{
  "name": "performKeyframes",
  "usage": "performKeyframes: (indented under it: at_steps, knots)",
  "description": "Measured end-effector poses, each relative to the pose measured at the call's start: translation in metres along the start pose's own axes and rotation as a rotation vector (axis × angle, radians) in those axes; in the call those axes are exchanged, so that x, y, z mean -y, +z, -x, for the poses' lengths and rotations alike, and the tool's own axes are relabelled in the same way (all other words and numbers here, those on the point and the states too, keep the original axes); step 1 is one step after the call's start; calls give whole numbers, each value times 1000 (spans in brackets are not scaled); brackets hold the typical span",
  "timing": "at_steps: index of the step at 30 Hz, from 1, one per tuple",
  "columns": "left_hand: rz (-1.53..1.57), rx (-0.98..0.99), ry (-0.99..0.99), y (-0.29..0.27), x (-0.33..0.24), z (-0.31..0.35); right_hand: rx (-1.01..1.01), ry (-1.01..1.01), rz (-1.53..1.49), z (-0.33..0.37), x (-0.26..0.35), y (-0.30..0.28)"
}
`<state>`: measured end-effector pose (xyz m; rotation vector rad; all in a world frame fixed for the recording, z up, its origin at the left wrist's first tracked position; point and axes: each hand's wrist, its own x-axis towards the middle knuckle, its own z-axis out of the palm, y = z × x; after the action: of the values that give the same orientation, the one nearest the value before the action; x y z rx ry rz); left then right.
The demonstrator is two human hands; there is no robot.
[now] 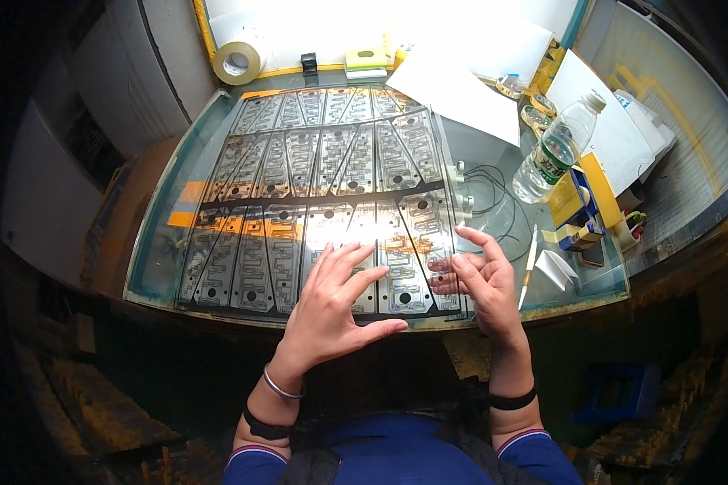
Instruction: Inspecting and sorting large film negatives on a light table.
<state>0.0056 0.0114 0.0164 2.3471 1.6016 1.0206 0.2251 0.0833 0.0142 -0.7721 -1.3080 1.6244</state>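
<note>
A dark film sheet [287, 166] printed with rows of circuit-like patterns lies on the glass-topped table [155, 263]. Over its near edge hovers my left hand [332, 303], palm down, fingers spread and thumb pointing right, with nothing in it. My right hand [493, 287] is raised by the sheet's near right corner. Its index finger and thumb are apart, the other fingers are partly bent, and no object shows between them. A reflection of the right fingers appears on the shiny surface beside them. Whether either hand touches the sheet, I cannot tell.
On the right stand a clear plastic bottle [554, 149] and a blue tape dispenser [578, 214], near a slim white pen-like tool [530, 267] and dark cables [493, 190]. A tape roll [237, 62], sticky notes [366, 58] and white paper [465, 97] lie along the back.
</note>
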Motion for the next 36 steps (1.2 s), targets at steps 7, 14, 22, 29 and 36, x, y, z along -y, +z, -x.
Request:
performKeyframes:
  at_steps: [7, 14, 22, 29, 36]
  knots:
    - [3, 0, -2, -1, -1, 0, -4, -4, -12, 0, 0, 0]
    - [0, 6, -5, -1, -1, 0, -5, -6, -4, 0, 0, 0]
    - [-4, 9, -9, -1, -1, 0, -9, -2, -12, 1, 1, 1]
    - [-6, 12, -6, -2, -1, 0, -7, 2, -10, 1, 1, 1]
    - [-8, 10, -4, -1, -1, 0, -6, -1, -18, 1, -1, 0]
